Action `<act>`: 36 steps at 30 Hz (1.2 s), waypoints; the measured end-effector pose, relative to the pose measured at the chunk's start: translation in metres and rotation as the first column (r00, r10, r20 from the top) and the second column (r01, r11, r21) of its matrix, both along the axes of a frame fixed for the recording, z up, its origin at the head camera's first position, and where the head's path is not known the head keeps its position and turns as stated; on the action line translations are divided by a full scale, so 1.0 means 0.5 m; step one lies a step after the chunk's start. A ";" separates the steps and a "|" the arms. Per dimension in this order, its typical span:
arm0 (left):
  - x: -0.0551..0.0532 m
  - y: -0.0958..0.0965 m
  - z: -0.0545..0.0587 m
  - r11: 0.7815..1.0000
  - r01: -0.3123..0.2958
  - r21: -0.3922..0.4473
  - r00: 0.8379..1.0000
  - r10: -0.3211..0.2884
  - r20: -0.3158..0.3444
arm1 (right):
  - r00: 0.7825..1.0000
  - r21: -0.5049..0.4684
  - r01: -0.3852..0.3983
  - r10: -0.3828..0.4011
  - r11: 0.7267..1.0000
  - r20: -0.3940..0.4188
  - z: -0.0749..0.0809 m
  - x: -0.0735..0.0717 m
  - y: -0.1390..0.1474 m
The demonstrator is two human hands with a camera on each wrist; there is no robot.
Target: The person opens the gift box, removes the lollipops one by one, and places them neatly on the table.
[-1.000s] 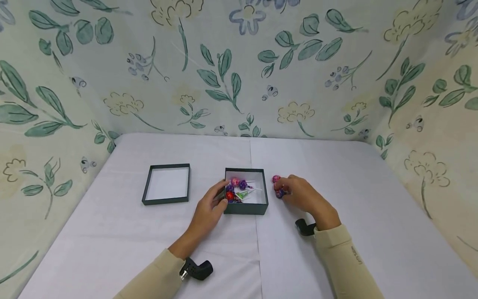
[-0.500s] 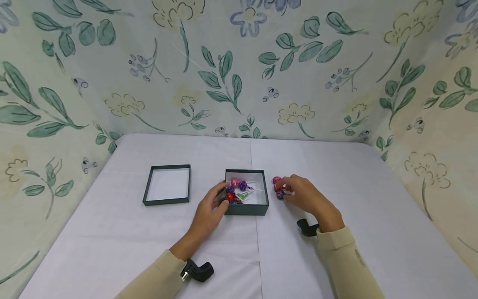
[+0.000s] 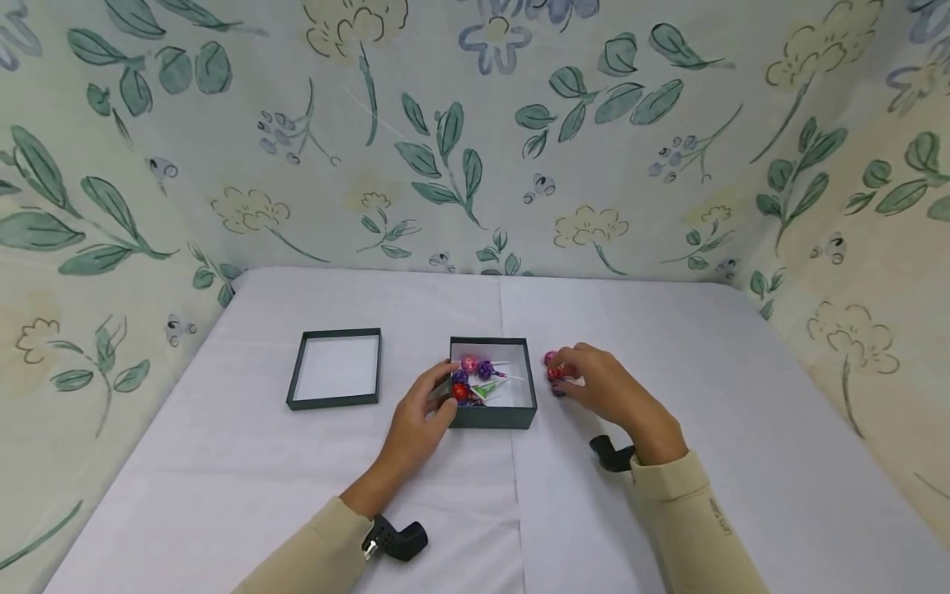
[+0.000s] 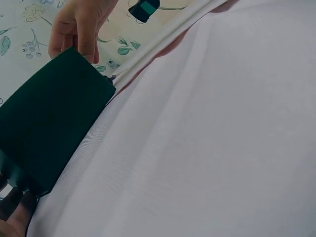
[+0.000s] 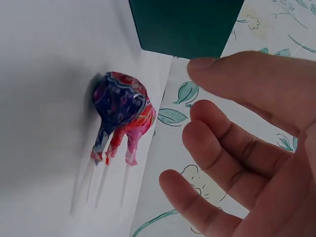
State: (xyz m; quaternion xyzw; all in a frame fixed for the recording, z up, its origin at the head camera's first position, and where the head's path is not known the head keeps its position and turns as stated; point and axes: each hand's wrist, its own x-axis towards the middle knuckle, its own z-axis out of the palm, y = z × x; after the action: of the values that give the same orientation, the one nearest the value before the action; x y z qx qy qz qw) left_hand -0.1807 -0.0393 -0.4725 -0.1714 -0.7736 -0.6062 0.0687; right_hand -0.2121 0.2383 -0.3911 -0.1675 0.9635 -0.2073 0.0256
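Observation:
My left hand [image 3: 417, 421] holds the left side of a dark green box [image 3: 490, 418], thumb by its front corner and fingers along the side wall. Several wrapped lollipops [image 3: 485, 370] lie inside, mostly toward the left, their white sticks pointing right. To the right of the box, my right hand [image 3: 612, 400] hovers beside a small row of lollipops on the table, among them a red one [image 3: 555, 374]. From the right wrist, a blue-purple lollipop [image 5: 120, 98] stands in front of red and pink ones. That hand's fingers are loosely bent, with nothing between them.
A shallow green-rimmed lid [image 3: 332, 403] lies to the left of the box, its white inside facing up. Creased white cloth [image 3: 638, 322] covers the table. Floral fabric [image 3: 445, 165] hangs behind and at both sides. Each wrist wears a black camera [image 3: 404, 540].
The right hand shifts slightly over the row, and its thumb covers more of the nearest purple lollipop. The left hand keeps its place at the box.

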 end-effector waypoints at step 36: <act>0.030 -0.002 0.065 0.999 0.031 0.017 0.999 -0.031 -0.037 | 0.984 -0.107 -0.113 0.096 0.988 -0.148 0.012 -0.031 -0.147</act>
State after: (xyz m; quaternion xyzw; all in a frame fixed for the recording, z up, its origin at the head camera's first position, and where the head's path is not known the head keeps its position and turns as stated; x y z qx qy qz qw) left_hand -0.1656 -0.0403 -0.4399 -0.1938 -0.7641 -0.6107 0.0748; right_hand -0.2277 0.1647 -0.3848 -0.2334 0.9392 -0.2484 -0.0420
